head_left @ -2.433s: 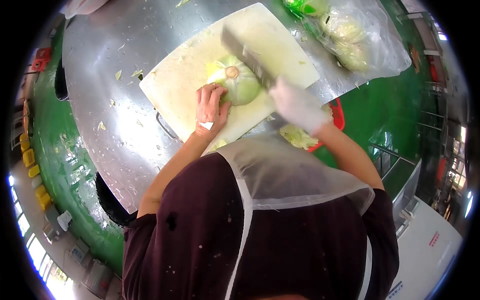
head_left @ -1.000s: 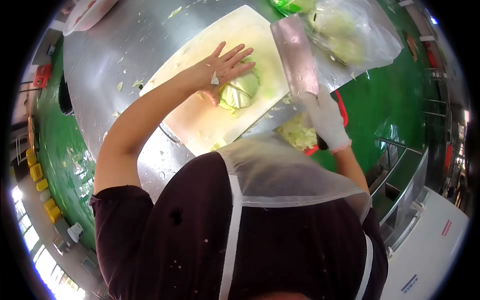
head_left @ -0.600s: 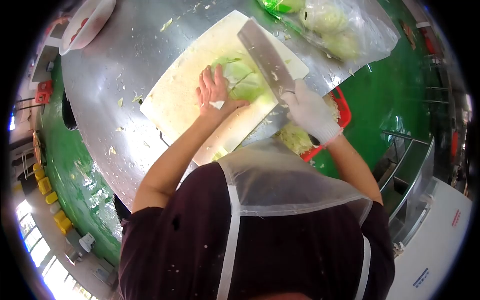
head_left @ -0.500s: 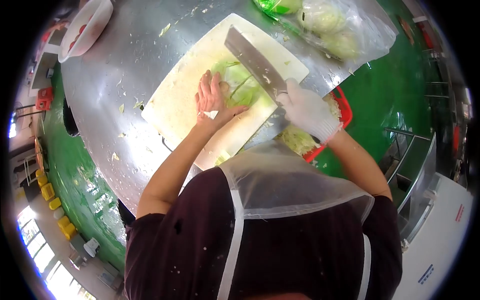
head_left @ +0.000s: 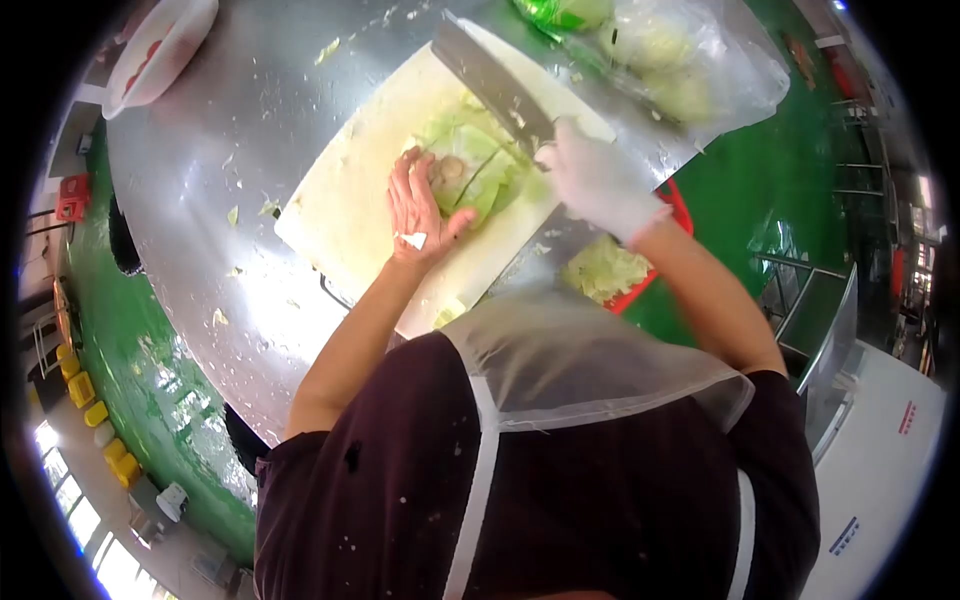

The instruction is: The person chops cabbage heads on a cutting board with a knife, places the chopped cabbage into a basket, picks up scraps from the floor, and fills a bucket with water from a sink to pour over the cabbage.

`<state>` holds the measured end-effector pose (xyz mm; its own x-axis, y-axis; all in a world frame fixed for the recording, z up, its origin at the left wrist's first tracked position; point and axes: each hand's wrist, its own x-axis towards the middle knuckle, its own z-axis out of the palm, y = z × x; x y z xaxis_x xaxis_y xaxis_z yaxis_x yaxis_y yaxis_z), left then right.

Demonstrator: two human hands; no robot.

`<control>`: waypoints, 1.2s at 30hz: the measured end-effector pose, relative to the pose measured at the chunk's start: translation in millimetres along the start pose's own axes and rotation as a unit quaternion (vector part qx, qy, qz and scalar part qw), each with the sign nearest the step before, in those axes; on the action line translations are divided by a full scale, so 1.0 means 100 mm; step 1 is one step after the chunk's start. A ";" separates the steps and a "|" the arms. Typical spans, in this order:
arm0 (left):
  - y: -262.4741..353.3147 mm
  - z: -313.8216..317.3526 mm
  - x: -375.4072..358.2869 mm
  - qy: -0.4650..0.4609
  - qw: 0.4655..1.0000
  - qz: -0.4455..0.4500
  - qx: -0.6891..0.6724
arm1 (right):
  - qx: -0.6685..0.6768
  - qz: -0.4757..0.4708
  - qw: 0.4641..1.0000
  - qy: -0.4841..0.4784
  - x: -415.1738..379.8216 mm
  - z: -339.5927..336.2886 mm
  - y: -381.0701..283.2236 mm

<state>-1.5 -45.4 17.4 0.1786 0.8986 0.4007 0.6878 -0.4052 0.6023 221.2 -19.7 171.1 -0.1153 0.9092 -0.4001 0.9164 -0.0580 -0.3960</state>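
Observation:
On the white cutting board [head_left: 335, 200] lies a piece of pale green cabbage [head_left: 475, 165], with shredded bits at its far side. My bare left hand [head_left: 418, 205] rests against the cabbage's left side, fingers and thumb spread, a white patch on its back. My right hand [head_left: 598, 180], in a white glove, is wrapped round the handle of a large cleaver [head_left: 490, 82]. The blade slants up and left along the cabbage's far right edge; whether it touches is unclear. The handle is hidden by the glove.
Bagged cabbages [head_left: 665, 60] lie at the back right of the metal table [head_left: 270, 110]. A white bowl with red items [head_left: 165, 50] stands at the far left. Beside the board's right side, a red basket [head_left: 680, 205] holds cut cabbage [head_left: 605, 268]. Scraps dot the table.
The cleaver and my right hand have moved up and left, closer over the cabbage. My left hand has shifted slightly. More shreds lie beyond the cabbage, and more of the basket's cabbage shows.

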 end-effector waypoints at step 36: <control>0.02 -0.07 0.31 -0.116 0.982 0.102 0.105 | 0.037 -0.081 0.994 -0.067 0.18 0.30 0.08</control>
<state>0.1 -19.2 36.3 0.4671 0.8263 0.3146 0.7465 -0.5592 0.3606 215.0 -16.6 136.1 -0.3139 0.8465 -0.4300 0.8514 0.0505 -0.5221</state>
